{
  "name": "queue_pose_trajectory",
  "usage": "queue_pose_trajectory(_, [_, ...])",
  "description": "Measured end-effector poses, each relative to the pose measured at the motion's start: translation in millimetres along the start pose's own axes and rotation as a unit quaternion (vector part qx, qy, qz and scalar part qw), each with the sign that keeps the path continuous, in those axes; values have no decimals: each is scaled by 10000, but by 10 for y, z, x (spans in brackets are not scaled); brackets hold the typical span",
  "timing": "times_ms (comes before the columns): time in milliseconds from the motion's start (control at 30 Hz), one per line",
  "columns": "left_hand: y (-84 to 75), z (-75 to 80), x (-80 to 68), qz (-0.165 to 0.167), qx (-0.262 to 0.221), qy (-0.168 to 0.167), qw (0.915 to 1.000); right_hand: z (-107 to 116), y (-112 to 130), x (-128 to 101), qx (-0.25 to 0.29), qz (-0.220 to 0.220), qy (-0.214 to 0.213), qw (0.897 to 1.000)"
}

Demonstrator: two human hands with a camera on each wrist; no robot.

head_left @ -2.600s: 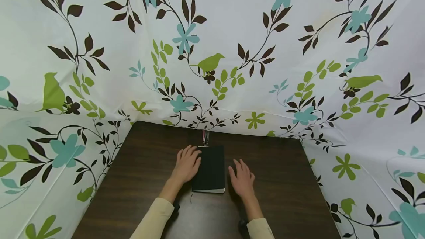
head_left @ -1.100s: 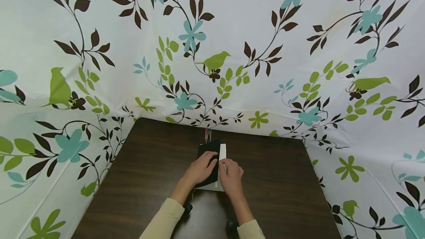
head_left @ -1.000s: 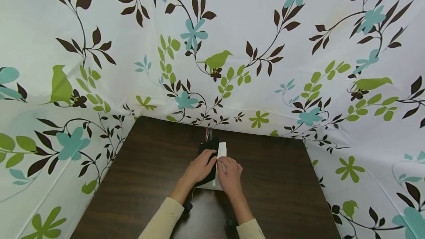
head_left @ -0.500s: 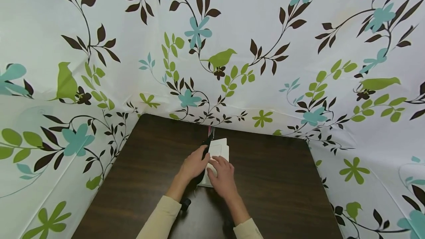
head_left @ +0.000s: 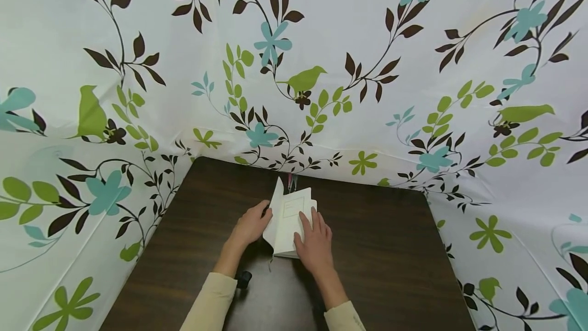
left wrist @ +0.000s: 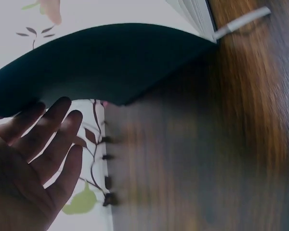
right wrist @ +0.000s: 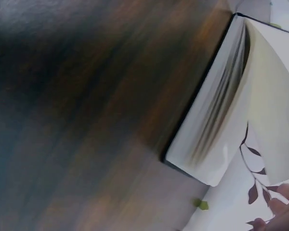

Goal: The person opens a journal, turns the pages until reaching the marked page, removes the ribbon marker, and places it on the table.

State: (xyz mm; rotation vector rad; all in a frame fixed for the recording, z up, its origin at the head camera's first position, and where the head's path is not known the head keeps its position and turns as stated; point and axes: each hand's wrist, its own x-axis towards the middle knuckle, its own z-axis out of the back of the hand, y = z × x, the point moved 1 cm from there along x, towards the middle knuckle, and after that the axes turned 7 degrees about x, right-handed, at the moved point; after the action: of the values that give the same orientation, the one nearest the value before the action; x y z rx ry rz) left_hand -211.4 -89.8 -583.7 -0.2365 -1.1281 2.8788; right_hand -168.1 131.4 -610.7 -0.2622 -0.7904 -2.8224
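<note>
A notebook (head_left: 288,231) with a black cover stands opened near the table's middle, its front cover (left wrist: 111,62) raised and curved on the left. Fingers of my left hand (head_left: 250,225), spread and nearly straight, touch the dark outer face of that cover at its edge. My right hand (head_left: 317,244) rests on the right-hand page with its fingers extended. In the right wrist view a cream leaf (right wrist: 272,86) bends up off the page block (right wrist: 221,101), and the right fingertips (right wrist: 279,207) show by its lower edge. A thin ribbon (left wrist: 243,21) sticks out from the spine.
Slim pink and grey items (head_left: 292,182) lie behind the notebook at the table's back edge. The dark wood table (head_left: 381,249) extends to both sides. A patterned white curtain (head_left: 294,132) encloses its back and sides. A black wrist device (head_left: 243,279) is by the left sleeve.
The notebook was closed between the hands. Its black cover has been lifted and turned leftward, exposing pale pages; the left hand has moved left with the cover, and the right hand has moved onto the page.
</note>
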Motion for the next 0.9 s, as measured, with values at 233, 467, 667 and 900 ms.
queue_pose_trajectory(233, [228,90,-27,142,-226,102,9996,-27,-59,-19,1119,-829,-415,9894])
queue_pose_trajectory(467, [337,136,-85,164,-495,235,9984,4,19,-8,2441,-1408,-960,9547])
queue_pose_trajectory(667, [315,147,-73,-54,-524,6,9986,25,112,8,2492,-1280,-979,9550])
queue_pose_trajectory(900, [223,123,-25,-777,-177,-444,9958,-20,267,64,2813,-965,-337,9542])
